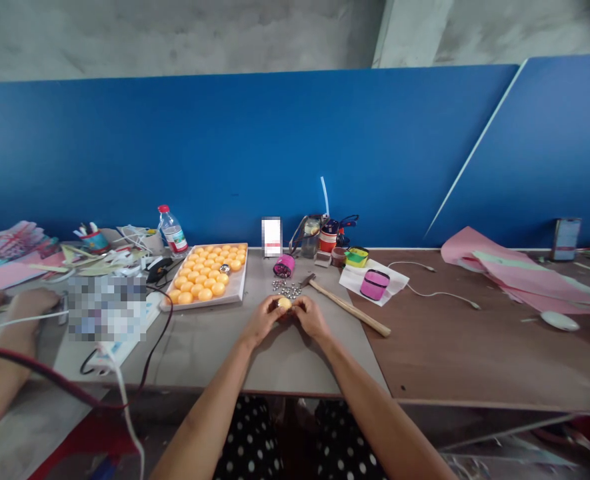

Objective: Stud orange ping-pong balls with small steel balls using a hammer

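Observation:
My left hand (266,315) is closed around a small pale yellow ball (284,303), holding it just above the grey table mat. From the other side, the fingers of my right hand (308,315) are pinched together close to the ball; what they hold, if anything, is too small to tell. Just beyond my fingers lies a loose pile of small shiny metal pieces (289,289). A hammer (349,307) with a wooden handle rests to the right of my right hand. Left of my hands stands a shallow white tray (235,301) of several orange-yellow balls (199,277), with one silvery round thing (225,269) among them.
A magenta mesh pouch (283,267) stands behind the metal pieces; another magenta pouch (375,285) lies on white paper. Farther back are a jar (311,240) and a water bottle (173,233). A power strip (129,337) with cables and another person's arm (5,360) are at left.

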Tool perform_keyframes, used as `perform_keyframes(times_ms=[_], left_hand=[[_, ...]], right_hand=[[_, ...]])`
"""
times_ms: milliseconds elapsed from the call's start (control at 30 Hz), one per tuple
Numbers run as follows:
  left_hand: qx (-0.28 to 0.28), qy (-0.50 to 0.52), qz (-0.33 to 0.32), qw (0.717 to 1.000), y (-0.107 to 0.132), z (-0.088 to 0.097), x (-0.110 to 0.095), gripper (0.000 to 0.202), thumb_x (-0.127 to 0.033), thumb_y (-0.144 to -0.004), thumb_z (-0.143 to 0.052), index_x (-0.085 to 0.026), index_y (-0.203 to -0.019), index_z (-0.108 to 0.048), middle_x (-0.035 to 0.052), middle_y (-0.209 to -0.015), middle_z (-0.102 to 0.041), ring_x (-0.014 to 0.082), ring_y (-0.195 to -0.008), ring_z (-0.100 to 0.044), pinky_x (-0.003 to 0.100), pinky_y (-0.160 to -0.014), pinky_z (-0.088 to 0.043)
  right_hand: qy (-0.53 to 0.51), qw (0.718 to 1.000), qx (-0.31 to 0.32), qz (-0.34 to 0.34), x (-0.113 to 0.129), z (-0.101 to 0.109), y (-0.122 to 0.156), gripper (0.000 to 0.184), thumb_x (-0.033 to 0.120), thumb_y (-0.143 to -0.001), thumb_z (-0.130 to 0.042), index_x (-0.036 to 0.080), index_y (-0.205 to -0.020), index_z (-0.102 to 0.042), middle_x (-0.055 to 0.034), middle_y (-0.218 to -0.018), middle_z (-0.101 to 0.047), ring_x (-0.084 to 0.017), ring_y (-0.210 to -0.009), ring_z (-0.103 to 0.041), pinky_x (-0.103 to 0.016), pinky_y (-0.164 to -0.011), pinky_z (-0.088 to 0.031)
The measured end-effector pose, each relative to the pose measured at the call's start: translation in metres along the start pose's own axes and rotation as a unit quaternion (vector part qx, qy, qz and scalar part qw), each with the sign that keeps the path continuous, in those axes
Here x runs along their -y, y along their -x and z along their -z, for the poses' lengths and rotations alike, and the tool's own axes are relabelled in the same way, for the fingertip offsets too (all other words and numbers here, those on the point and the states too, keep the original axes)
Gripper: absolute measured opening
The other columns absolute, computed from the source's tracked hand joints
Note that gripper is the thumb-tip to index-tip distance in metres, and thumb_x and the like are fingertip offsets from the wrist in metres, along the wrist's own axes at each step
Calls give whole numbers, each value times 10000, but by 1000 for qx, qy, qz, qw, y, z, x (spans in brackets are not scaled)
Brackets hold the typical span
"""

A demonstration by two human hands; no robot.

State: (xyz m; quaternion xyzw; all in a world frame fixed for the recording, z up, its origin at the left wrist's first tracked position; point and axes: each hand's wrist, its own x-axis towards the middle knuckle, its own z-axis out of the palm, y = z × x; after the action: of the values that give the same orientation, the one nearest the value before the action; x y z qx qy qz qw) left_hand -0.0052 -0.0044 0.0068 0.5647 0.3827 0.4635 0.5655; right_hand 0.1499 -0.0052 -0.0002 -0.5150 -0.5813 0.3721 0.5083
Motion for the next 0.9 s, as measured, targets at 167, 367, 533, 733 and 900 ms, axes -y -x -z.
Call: perform_keyframes(times_ms=[167,367,533,733,900], left_hand=[[-19,41,7,999,2,-3,-5,417,-398,-704,-654,-145,-1029,-590,63,-871,-630,138,-688,-572,253,-633,-460],[-68,126,9,990,-2,-2,-2,379,-391,-703,-663,-141,-982,-608,81,-921,-636,135,-683,-597,249,-621,-461],[-90,208,33,973,-7,0,2,402,-354,-635,-733,-151,-953,-592,56,-846,-648,139,-638,-613,250,-583,-468],[-105,273,49,955,-8,1,0,416,-273,-630,-739,-161,-993,-569,40,-799,-656,150,-630,-629,255,-571,-479],[-122,298,63,945,-10,3,-1,317,-230,-686,-686,-148,-970,-572,47,-785,-662,151,-618,-628,264,-576,-487]], right_hand=[[-62,998,-14,12,9,-2,3,68,249,-670,-515,182,-664,-524,36,-609,-523,-115,-589,-477,-246,-598,-387],[-152,988,-11,12,17,4,6,139,292,-677,-569,174,-749,-559,19,-654,-565,-115,-615,-505,-242,-603,-399],[-175,982,-58,38,14,19,2,153,323,-694,-579,176,-735,-568,10,-641,-577,-117,-606,-508,-242,-596,-405],[-84,989,-110,55,8,33,-9,180,354,-745,-508,183,-766,-560,-7,-669,-578,-142,-634,-524,-267,-621,-417],[279,946,-165,-3,5,58,-27,205,242,-756,-453,159,-873,-599,-89,-896,-612,-204,-856,-543,-309,-772,-395]])
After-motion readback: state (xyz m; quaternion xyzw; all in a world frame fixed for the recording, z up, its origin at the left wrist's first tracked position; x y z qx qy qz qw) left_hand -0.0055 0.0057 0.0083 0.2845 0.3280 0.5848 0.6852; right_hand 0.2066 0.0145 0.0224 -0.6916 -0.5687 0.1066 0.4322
